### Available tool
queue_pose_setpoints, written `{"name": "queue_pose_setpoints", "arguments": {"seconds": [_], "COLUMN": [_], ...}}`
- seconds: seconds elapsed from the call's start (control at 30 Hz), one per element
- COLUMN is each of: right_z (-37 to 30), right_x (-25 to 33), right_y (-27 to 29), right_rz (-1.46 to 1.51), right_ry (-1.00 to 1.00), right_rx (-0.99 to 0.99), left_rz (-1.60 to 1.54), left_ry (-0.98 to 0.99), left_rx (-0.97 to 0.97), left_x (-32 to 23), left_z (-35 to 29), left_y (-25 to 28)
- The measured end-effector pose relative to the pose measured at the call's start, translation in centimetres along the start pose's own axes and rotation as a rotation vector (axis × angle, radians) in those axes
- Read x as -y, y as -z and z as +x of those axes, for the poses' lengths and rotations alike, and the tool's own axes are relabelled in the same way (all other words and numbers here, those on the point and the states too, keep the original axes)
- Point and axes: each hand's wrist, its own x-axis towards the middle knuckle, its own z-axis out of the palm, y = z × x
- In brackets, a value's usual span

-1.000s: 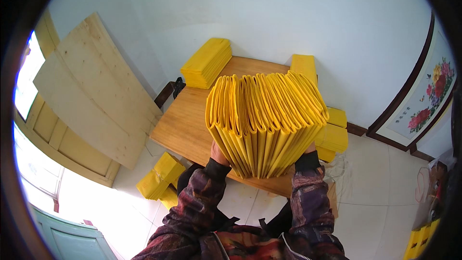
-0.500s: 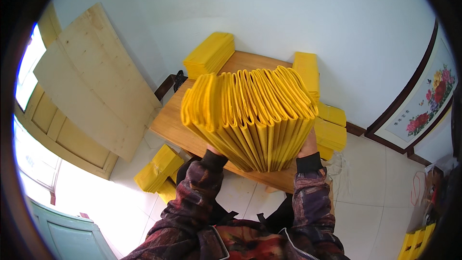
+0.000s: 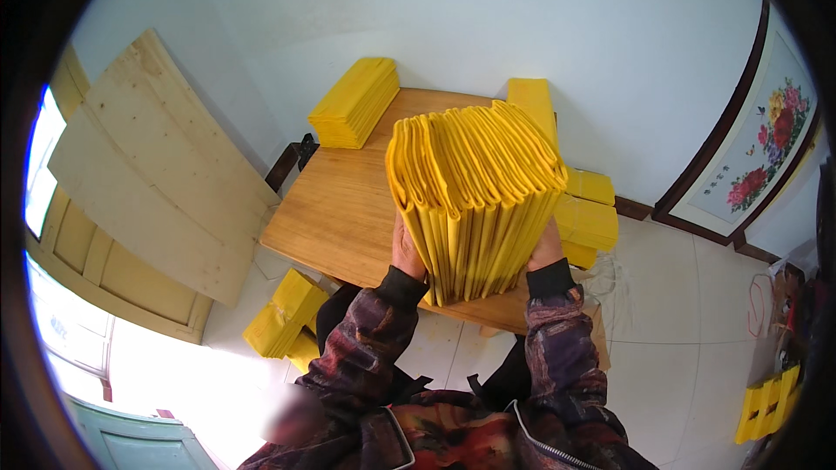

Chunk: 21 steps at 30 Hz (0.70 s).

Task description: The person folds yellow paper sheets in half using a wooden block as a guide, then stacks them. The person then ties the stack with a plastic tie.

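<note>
A thick stack of folded yellow cloths stands on edge between my two hands, folds facing up, over the near part of the wooden table. My left hand presses on the stack's left side, its fingers mostly hidden behind the cloth. On the opposite side, my right hand grips it the same way, with only the back of the hand and wrist showing. The folds lie close together, and the top edge slopes a little unevenly. Whether the stack's underside touches the table cannot be seen.
Another yellow stack rests at the table's far left corner, and one more at the far right. Tied yellow bundles lie left and right of the table. A plywood sheet leans at left; a framed flower picture stands at right.
The stack was fanned out wide and is now squeezed narrower. My left hand has moved inward to the right, and more of the tabletop shows on the left.
</note>
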Motion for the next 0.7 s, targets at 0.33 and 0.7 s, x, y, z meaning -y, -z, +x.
{"name": "queue_pose_setpoints", "arguments": {"seconds": [0.33, 0.7], "right_z": [0.0, -0.8], "right_x": [0.4, 1.3], "right_y": [-0.5, -1.0], "right_rz": [-0.039, -0.314], "right_ry": [0.041, 0.079], "right_rx": [0.020, -0.108], "left_rz": [-0.519, -1.499], "left_ry": [0.297, 0.617], "left_rx": [0.007, 0.135], "left_x": [0.5, 3.6], "left_z": [-0.7, -2.4], "left_y": [-0.6, -1.0]}}
